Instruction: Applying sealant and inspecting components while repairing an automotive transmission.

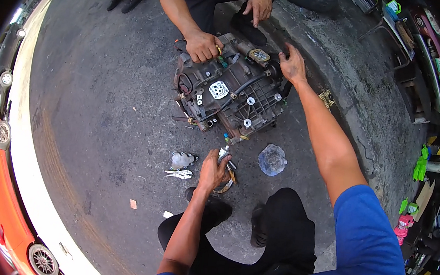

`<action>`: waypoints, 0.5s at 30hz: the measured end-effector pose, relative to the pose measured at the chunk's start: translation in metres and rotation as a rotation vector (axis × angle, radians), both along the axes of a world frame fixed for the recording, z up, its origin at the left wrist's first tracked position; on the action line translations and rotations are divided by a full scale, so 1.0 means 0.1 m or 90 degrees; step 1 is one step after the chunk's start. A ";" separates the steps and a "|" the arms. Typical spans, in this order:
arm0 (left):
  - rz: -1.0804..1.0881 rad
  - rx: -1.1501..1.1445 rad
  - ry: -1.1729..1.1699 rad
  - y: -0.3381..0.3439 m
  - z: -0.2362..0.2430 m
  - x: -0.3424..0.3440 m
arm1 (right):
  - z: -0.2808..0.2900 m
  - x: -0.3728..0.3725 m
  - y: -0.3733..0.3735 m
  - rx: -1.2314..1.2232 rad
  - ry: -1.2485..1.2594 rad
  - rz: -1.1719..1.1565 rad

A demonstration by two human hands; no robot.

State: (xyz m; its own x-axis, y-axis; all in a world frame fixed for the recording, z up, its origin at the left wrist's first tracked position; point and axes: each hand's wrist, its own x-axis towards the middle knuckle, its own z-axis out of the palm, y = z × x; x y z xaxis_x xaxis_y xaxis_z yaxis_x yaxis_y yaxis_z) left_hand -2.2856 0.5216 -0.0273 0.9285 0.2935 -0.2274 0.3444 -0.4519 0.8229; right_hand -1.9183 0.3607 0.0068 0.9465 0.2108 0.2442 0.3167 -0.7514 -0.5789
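A large grey-brown gearbox-like metal assembly (240, 94) lies on the floor in front of me, with hoses and a bright round port plate (218, 90) on top. My left hand (212, 172) is closed around a silver metal tool (224, 151), its tip toward the assembly's near edge; the tool's exact kind is not clear. At the assembly's far right end is my right hand (293, 66), thumb and fingers apart, holding nothing visible; whether it touches the metal I cannot tell. Left of my left hand lie locking pliers (179, 174) and a small metal cover (183, 160).
Across the assembly a co-worker's hand (202, 46) grips a small yellow-and-green piece at its top; their other hand (259, 6) hangs at the knee. A clear plastic piece (273, 160) lies right of my left hand. A red car (7, 196) stands far left; shelves and parts line the right.
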 end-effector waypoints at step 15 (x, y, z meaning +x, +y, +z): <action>0.275 0.047 0.411 0.52 2.21 -2.09 | 0.86 -3.45 -3.75 -0.530 0.823 0.237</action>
